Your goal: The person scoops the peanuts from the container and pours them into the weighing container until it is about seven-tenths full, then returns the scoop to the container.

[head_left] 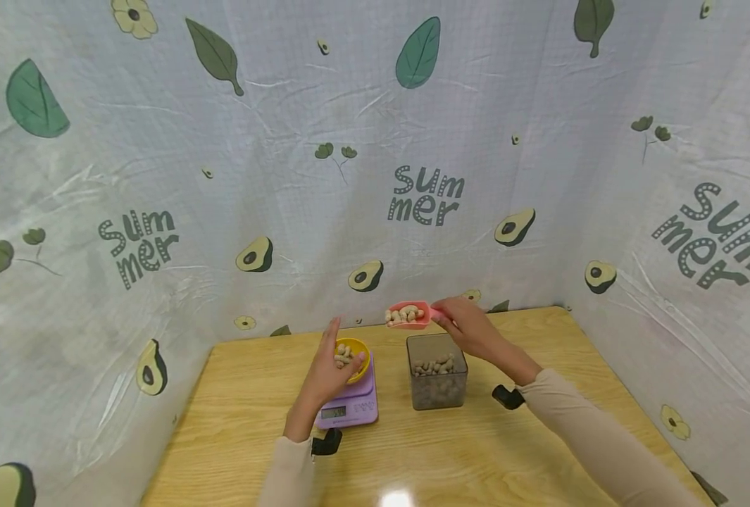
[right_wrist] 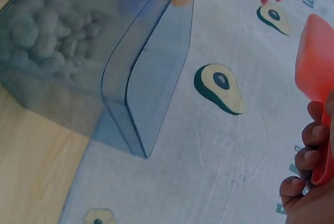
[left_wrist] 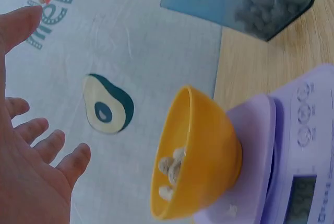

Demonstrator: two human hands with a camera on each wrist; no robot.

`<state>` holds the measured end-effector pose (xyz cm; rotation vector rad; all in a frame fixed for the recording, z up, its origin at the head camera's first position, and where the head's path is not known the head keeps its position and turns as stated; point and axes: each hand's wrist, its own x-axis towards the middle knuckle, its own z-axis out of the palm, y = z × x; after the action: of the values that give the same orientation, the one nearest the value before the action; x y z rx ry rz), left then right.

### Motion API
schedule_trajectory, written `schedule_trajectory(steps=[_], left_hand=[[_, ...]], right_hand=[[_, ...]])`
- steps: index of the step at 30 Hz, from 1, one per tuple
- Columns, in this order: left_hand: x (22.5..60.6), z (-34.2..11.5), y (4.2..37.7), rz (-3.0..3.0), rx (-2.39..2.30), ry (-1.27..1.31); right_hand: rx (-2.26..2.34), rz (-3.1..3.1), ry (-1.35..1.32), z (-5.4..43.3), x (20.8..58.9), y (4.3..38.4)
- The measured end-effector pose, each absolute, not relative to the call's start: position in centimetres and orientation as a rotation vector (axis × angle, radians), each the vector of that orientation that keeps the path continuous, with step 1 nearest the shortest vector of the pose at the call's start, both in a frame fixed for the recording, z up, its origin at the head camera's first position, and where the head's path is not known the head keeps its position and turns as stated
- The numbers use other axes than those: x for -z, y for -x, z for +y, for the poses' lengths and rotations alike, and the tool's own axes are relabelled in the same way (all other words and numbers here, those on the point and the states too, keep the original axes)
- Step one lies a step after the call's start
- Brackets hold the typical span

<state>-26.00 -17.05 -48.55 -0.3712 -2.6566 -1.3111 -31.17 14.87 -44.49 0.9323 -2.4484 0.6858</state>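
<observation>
My right hand grips the handle of a red scoop, held up above the clear bin's back edge. Several peanuts lie in the scoop. Over on the left, my left hand hovers by the yellow bowl, fingers spread and loosely bent, with a gap to the bowl in the left wrist view. Inside that bowl are a few peanuts. It sits on a purple kitchen scale, whose display digits are too blurred to read.
A see-through grey bin with many peanuts stands right of the scale on the wooden table. Behind the table hangs a printed cloth, and more cloth closes off both sides.
</observation>
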Motion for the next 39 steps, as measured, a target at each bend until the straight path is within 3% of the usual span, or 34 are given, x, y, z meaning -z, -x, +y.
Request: schedule_trajectory(steps=[21, 39], left_hand=[[54.6, -20.8, 26.5, -2.789, 1.367, 0.124], [55.9, -20.7, 27.3, -2.814, 1.433, 0.091]], right_hand=[[-0.79, -2.739, -0.967, 8.3, 45.8, 32.7], [-0.309, -2.916, -1.03, 3.8, 46.9, 34.5]])
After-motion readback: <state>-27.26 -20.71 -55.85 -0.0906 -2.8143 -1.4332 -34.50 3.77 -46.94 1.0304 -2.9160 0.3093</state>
